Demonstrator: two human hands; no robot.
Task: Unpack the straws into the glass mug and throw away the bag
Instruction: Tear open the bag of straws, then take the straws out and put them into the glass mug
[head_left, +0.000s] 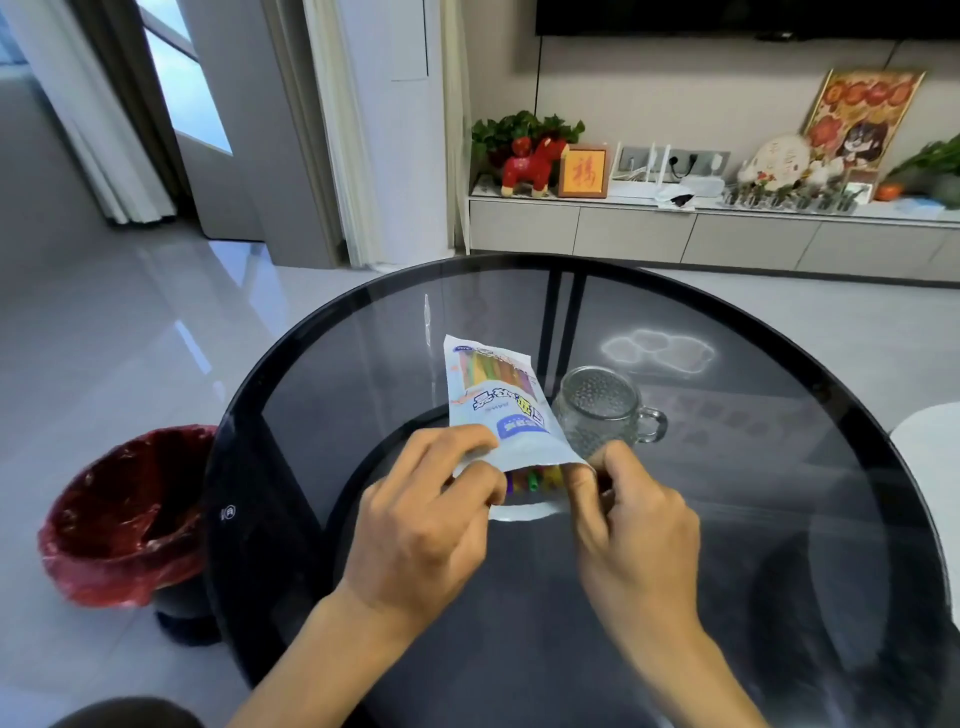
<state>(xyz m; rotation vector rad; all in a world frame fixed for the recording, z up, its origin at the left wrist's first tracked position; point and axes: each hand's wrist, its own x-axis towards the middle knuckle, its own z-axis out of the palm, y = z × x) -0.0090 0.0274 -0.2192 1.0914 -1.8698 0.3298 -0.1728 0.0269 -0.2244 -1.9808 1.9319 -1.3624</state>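
A pale blue straw bag is held above the round dark glass table, its open mouth toward me. Coloured straws show in the opening and through the clear window at the far end. My left hand pinches the left side of the bag's mouth. My right hand pinches the right side, its fingers at the opening. The empty textured glass mug stands upright on the table just right of the bag, handle pointing right.
A bin lined with a red plastic bag stands on the floor to the left of the table. A low white cabinet with ornaments runs along the far wall. A white seat edge shows at the right.
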